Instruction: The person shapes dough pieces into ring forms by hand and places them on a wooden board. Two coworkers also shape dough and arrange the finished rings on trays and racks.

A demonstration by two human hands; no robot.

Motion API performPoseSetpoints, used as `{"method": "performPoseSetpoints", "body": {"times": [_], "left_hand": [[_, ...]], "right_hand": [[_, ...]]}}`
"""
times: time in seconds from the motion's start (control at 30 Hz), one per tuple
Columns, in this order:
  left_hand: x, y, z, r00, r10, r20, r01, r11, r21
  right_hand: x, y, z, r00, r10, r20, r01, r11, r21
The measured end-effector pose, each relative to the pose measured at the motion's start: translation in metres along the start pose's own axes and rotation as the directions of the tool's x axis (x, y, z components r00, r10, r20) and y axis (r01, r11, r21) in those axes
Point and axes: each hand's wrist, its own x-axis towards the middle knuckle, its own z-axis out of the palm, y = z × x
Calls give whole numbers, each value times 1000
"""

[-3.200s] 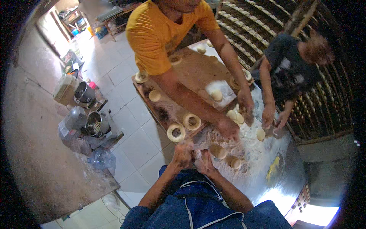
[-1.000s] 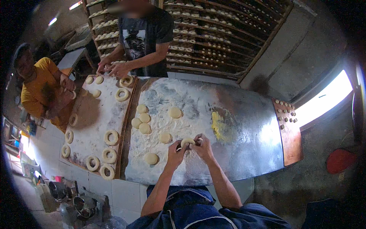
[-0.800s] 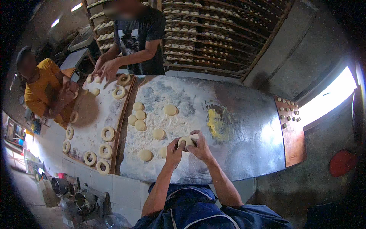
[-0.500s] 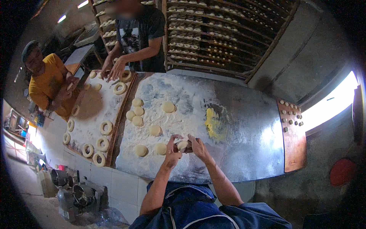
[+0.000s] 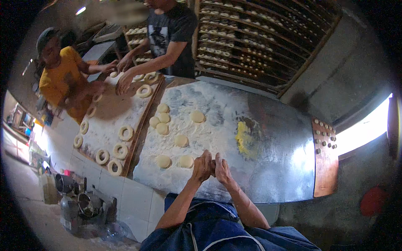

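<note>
My left hand point(image 5: 202, 167) and my right hand point(image 5: 222, 170) are together over the near edge of the floured table point(image 5: 268, 175). Their fingers are curled closed around a small dough piece, which is now almost wholly hidden between them. Just left of my left hand lies a flat dough round point(image 5: 186, 161), with a second dough round point(image 5: 163, 161) beside it. Farther back are another dough round point(image 5: 181, 140), a single dough round point(image 5: 197, 116) and a cluster of smaller dough rounds point(image 5: 162, 128).
On the left, a wooden board point(image 5: 144, 115) carries several dough rings point(image 5: 120, 151). Two co-workers' hands point(image 5: 124, 81) meet over its far end. Yellow paste point(image 5: 241, 138) smears the table's middle. A brown board point(image 5: 324, 175) with small pieces is at right; a loaded rack point(image 5: 251, 46) stands behind.
My hands have closed together over the dough piece, which showed between my fingers before. The co-worker in yellow has stretched an arm toward the other co-worker's hands. The whole view has shifted slightly.
</note>
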Motion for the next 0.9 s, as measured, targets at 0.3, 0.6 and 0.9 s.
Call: {"method": "performPoseSetpoints", "body": {"times": [0.3,0.6,0.9], "left_hand": [[-14,18,-56,862,444,246,-478,548,687],[-21,39,-140,984,-127,-127,94,966,-242],[-43,43,-194,908,-344,-240,252,905,-342]], "right_hand": [[-12,-14,53,999,35,1,-35,997,67],[13,9,140,976,-217,19,213,969,122],[-13,-57,182,898,-408,163,439,855,-275]]}}
